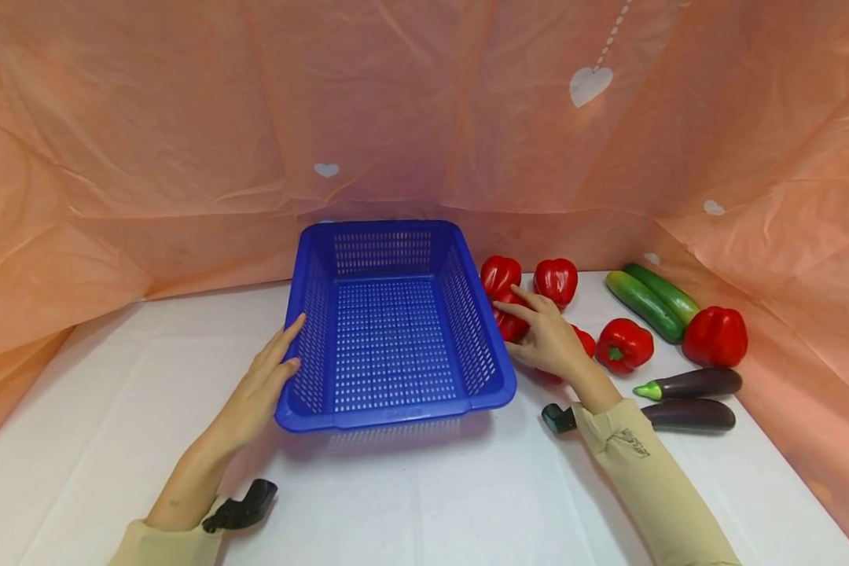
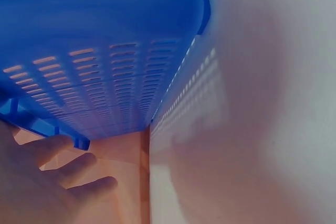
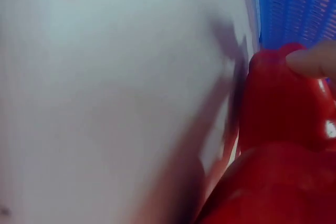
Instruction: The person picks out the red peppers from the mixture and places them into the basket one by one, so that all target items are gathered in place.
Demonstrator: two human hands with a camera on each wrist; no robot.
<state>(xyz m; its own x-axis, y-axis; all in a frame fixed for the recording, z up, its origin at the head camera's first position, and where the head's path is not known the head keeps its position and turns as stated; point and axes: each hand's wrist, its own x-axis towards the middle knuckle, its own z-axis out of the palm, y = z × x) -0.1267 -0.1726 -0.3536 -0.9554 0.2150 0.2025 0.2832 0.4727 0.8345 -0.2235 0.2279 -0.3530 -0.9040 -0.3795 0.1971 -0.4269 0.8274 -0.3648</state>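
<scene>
A blue plastic basket (image 1: 396, 409) with perforated walls stands in the middle of the white table, nothing inside it. My left hand (image 1: 255, 393) is at its left rim, fingers extended along the outside; the left wrist view has the fingers (image 2: 79, 174) beside the slotted wall. To the right of the basket, my right hand (image 1: 548, 342) reaches over a red bell pepper (image 1: 508, 318) with fingers spread, thumb close to the basket's rim. A fingertip (image 3: 304, 62) overlaps a red pepper (image 3: 283, 103) in the right wrist view.
More red bell peppers (image 1: 624, 346) lie around and beyond my right hand. Farther right are two cucumbers (image 1: 647, 303) and two eggplants (image 1: 693, 415). An orange cloth (image 1: 396, 118) with white hearts hangs behind the table and along its sides.
</scene>
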